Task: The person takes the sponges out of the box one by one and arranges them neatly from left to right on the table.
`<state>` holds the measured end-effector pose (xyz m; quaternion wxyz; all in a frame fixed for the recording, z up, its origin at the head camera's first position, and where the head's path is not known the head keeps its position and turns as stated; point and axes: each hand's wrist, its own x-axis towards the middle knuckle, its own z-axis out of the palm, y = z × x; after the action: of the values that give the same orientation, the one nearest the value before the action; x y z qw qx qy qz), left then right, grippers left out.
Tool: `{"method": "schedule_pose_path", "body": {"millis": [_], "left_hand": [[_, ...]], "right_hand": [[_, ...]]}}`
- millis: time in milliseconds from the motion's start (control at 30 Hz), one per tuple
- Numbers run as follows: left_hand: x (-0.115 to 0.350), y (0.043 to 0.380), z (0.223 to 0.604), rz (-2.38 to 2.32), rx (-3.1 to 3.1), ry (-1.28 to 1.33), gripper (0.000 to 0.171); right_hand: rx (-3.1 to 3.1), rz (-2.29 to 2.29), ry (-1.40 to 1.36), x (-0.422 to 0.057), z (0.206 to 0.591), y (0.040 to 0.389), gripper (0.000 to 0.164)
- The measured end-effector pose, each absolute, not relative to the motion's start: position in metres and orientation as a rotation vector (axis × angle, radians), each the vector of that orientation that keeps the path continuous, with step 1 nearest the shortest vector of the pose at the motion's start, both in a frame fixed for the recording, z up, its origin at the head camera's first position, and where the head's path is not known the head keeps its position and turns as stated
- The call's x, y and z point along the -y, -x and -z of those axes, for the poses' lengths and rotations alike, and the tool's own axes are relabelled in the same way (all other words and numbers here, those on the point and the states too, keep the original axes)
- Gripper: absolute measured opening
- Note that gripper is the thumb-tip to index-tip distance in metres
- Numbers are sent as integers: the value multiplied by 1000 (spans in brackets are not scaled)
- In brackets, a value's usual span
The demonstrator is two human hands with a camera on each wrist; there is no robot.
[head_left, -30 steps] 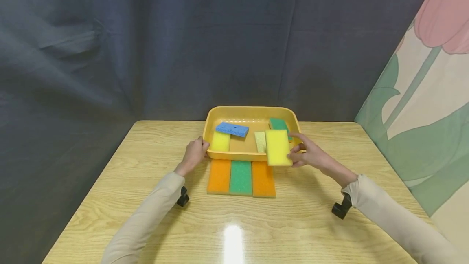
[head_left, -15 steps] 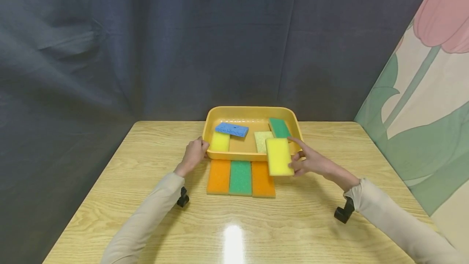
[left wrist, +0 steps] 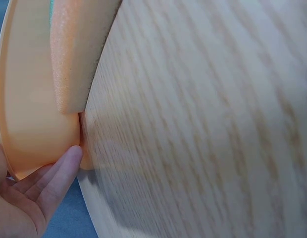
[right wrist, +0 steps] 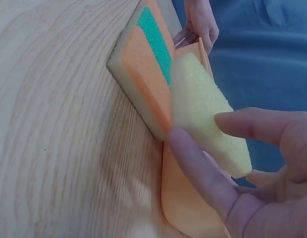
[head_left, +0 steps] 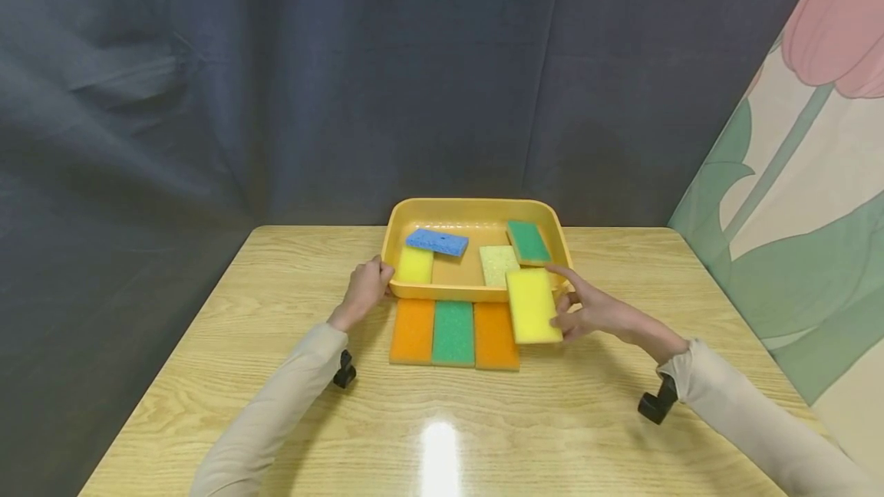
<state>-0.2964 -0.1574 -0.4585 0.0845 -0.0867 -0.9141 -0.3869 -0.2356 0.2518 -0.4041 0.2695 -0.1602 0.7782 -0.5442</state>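
My right hand (head_left: 590, 311) pinches a yellow sponge (head_left: 532, 309) between thumb and fingers, above the front right rim of a yellow plastic tray (head_left: 476, 212). In the right wrist view the raised sponge (right wrist: 205, 109) tilts close beside an orange-topped one. My left hand (head_left: 364, 290) grips the tray's left front corner; the left wrist view has its fingertips (left wrist: 72, 156) against the outer wall. Inside the tray lie a blue sponge (head_left: 437, 241) leaning over a yellow one (head_left: 416, 268), a pale yellow one (head_left: 497, 263) and a green one (head_left: 528, 242).
Two orange sponges (head_left: 413, 330) with a green sponge (head_left: 453, 333) between them form a row against the tray's front wall on the wooden table (head_left: 442, 397). A dark curtain (head_left: 414, 83) hangs behind. A flower-patterned panel (head_left: 815, 213) stands at the right.
My right hand has brought the yellow sponge nearer to me and slightly right, uncovering more of the pale yellow and green sponges. My left hand has stayed on the tray.
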Motion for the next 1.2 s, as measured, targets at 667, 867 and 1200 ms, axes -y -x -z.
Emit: {"method": "schedule_pose_path", "body": {"millis": [667,867,1200], "left_hand": [[158,297,458,1157,2738,268,25],[158,297,458,1148,2735,281,25],[157,297,457,1135,2740,260,23]], "right_hand": [[-2055,1405,539,-260,406,230,94],[-2017,1409,542,-262,408,230,93],[-1986,1394,472,-264,412,226,89]]}}
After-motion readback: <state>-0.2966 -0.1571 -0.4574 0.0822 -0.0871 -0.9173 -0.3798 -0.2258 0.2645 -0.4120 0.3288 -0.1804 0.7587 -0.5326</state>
